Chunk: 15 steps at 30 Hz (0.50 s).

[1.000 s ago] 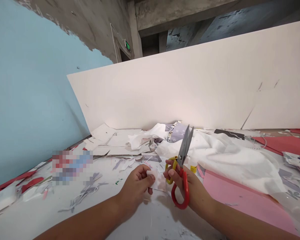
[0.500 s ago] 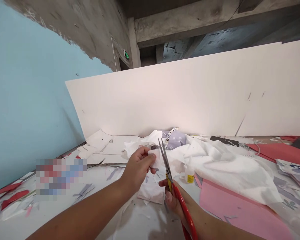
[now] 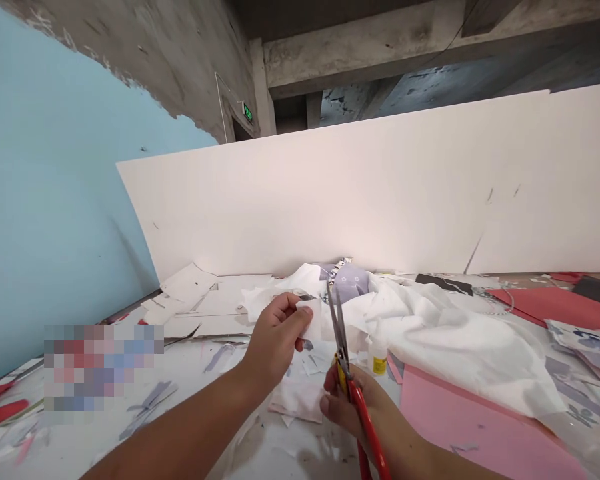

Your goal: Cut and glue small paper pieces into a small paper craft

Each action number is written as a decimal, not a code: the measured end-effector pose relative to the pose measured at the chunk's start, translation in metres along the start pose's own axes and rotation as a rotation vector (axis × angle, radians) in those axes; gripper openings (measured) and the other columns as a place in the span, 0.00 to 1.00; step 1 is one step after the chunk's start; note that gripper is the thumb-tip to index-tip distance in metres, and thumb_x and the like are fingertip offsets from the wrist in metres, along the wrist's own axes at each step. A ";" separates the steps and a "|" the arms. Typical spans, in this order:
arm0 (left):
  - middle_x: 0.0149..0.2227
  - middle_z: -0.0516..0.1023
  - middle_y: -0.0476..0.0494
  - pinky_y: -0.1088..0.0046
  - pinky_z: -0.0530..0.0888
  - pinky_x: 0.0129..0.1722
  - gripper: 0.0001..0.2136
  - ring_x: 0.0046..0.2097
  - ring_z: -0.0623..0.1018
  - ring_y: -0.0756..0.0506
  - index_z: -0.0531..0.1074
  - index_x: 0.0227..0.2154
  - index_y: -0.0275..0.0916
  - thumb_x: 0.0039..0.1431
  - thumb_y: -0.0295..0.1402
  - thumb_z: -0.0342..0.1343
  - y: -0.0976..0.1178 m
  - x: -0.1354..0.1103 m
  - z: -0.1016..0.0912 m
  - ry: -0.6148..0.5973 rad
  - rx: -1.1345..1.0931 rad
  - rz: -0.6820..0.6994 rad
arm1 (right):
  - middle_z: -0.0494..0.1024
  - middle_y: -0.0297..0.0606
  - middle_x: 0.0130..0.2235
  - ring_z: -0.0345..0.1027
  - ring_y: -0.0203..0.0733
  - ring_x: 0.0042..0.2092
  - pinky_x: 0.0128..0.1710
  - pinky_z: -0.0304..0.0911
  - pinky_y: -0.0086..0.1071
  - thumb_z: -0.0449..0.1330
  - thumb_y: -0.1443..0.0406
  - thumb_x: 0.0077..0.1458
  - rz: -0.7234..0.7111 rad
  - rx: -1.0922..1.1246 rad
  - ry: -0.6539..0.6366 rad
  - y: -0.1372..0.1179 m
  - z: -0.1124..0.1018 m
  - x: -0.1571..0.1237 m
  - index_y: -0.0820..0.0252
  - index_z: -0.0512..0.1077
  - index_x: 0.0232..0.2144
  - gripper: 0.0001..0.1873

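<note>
Between the thumb and fingers of my left hand (image 3: 277, 340) is a small white piece of fabric or paper (image 3: 314, 320); which of the two I cannot tell. My right hand (image 3: 360, 400) grips red-handled scissors (image 3: 367, 427), their blades pointing up and slightly parted, just right of the white piece and apart from it. A small white bottle with a yellow label (image 3: 379, 353) stands beyond my right hand. Below my hands a pale pinkish-white piece (image 3: 297, 400) lies flat on the table.
Crumpled white cloth (image 3: 445, 340) spreads to the right, over a pink sheet (image 3: 460, 413). A lavender patterned bundle (image 3: 353, 280) sits at the back against a white panel (image 3: 330, 200). Cardboard pieces (image 3: 210, 300) lie back left, red sheets (image 3: 545, 303) far right. Scraps litter the table.
The scissors and my right hand have shifted slightly right, away from the white piece in my left hand. The view has turned a little to the right.
</note>
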<state>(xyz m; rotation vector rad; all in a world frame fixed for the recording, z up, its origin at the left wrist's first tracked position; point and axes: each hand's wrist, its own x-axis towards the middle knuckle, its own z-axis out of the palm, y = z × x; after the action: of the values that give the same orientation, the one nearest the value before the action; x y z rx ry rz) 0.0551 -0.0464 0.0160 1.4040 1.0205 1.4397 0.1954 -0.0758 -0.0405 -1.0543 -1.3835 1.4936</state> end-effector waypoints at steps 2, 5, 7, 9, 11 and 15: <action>0.17 0.58 0.57 0.81 0.61 0.18 0.08 0.19 0.60 0.56 0.60 0.20 0.38 0.51 0.33 0.52 0.002 -0.003 0.001 -0.006 0.009 -0.007 | 0.55 0.25 0.19 0.48 0.31 0.23 0.23 0.46 0.27 0.61 0.60 0.39 -0.041 0.007 -0.039 0.007 0.001 -0.001 0.58 0.57 0.21 0.15; 0.18 0.58 0.57 0.81 0.62 0.19 0.08 0.19 0.60 0.56 0.61 0.20 0.39 0.50 0.34 0.52 0.004 -0.008 0.003 -0.002 0.019 -0.009 | 0.56 0.27 0.21 0.47 0.31 0.24 0.23 0.45 0.27 0.62 0.52 0.37 -0.127 0.039 -0.099 0.020 0.002 0.001 0.58 0.57 0.21 0.21; 0.18 0.59 0.57 0.81 0.63 0.19 0.08 0.19 0.61 0.55 0.62 0.21 0.39 0.50 0.34 0.53 0.005 -0.011 0.005 0.003 0.029 -0.005 | 0.56 0.27 0.22 0.47 0.32 0.24 0.22 0.45 0.27 0.62 0.46 0.34 -0.145 0.041 -0.119 0.028 0.004 0.004 0.58 0.59 0.23 0.25; 0.18 0.59 0.57 0.81 0.63 0.19 0.07 0.19 0.61 0.55 0.62 0.21 0.39 0.50 0.33 0.52 0.006 -0.014 0.006 0.008 0.040 0.006 | 0.57 0.28 0.22 0.47 0.32 0.23 0.23 0.46 0.28 0.61 0.41 0.31 -0.143 0.009 -0.124 0.032 0.006 0.006 0.57 0.61 0.26 0.29; 0.17 0.59 0.57 0.81 0.63 0.19 0.07 0.20 0.61 0.55 0.61 0.21 0.39 0.50 0.33 0.52 0.007 -0.015 0.006 0.008 0.049 0.014 | 0.57 0.28 0.23 0.47 0.31 0.23 0.23 0.46 0.28 0.58 0.38 0.31 -0.155 0.001 -0.089 0.034 0.007 0.007 0.58 0.62 0.28 0.33; 0.18 0.58 0.56 0.81 0.64 0.19 0.08 0.20 0.61 0.55 0.61 0.20 0.39 0.50 0.33 0.52 0.007 -0.015 0.006 0.005 0.069 0.001 | 0.55 0.27 0.22 0.46 0.32 0.24 0.23 0.45 0.28 0.54 0.36 0.34 -0.223 0.024 -0.050 0.032 0.011 0.002 0.59 0.63 0.30 0.34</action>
<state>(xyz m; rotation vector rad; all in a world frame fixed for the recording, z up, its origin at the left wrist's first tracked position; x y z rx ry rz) 0.0611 -0.0632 0.0183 1.4511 1.0816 1.4214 0.1834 -0.0796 -0.0719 -0.8232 -1.4632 1.3760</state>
